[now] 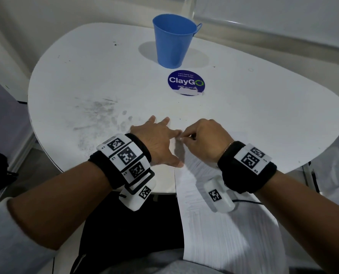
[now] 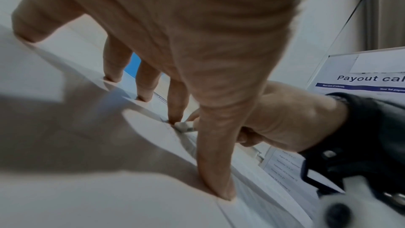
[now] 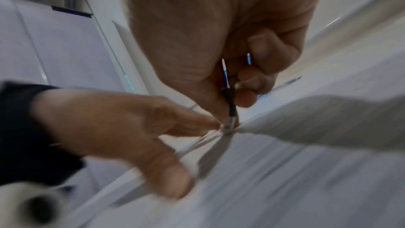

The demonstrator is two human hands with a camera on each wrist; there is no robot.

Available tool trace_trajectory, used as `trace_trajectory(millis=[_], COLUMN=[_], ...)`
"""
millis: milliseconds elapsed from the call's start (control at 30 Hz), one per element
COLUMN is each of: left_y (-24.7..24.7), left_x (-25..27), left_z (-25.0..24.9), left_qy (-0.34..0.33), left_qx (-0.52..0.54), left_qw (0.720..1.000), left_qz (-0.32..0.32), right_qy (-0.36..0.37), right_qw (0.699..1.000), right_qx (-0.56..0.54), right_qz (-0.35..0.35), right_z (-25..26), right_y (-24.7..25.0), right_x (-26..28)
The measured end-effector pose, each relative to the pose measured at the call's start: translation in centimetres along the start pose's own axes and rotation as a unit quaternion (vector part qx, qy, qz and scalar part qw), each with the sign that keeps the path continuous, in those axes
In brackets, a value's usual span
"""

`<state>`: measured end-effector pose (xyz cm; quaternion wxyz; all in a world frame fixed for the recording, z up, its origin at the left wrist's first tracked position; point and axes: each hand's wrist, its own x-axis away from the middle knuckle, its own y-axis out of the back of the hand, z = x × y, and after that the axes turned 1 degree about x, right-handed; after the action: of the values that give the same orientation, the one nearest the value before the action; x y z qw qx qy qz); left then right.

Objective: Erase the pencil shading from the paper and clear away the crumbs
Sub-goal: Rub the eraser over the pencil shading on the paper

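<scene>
White and rounded, the laminate table (image 1: 243, 115) fills the view, with grey pencil smudges (image 1: 97, 119) on its top out beyond the left hand's little-finger side; the left hand (image 1: 158, 142) lies flat with fingers straight and spread, its thumb (image 2: 219, 171) and fingertips (image 2: 175, 115) pressing down the left edge of the white sheet of paper (image 1: 224, 224), which runs from under both hands back over the table's near edge onto the person's lap and carries faint grey shading; just to the right of that hand's index finger, almost touching it, the right hand (image 1: 206, 139) is curled, thumb and fingers pinching a thin dark-barrelled pencil-like stick (image 3: 230, 103) whose pale tip (image 2: 184, 125) meets the paper at its top corner; whether that tip is an eraser I cannot tell for certain, though it looks so. Well beyond the fingertips of both hands lie a round blue ClayGo sticker (image 1: 186, 83) and a blue metal pail (image 1: 173, 40). The rubbing step seems to be in hand, at the corner; next, short strokes with the sheet kept pinned, lest it crease; crumbs are not yet cleared.
</scene>
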<state>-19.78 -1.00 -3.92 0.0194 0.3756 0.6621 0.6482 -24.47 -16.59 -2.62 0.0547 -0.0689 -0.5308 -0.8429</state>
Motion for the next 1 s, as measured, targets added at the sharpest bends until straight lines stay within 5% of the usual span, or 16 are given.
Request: trace_trajectory(millis=[100, 233, 1000], left_y=[0.1, 0.0, 0.1], left_x=[0.1, 0.0, -0.1], left_z=[0.0, 0.1, 0.2], left_qy=[0.005, -0.003, 0.003], left_qx=[0.006, 0.006, 0.016], left_qw=[1.000, 1.000, 1.000], left_qz=[0.005, -0.001, -0.002], right_qy=[0.029, 0.002, 0.014], right_qw=[0.999, 1.000, 1.000], right_qx=[0.004, -0.008, 0.011], right_qz=[0.039, -0.008, 0.001], right_z=[0.7, 0.1, 0.3], right_y=[-0.4, -0.2, -0.4], right_x=[0.7, -0.2, -0.5])
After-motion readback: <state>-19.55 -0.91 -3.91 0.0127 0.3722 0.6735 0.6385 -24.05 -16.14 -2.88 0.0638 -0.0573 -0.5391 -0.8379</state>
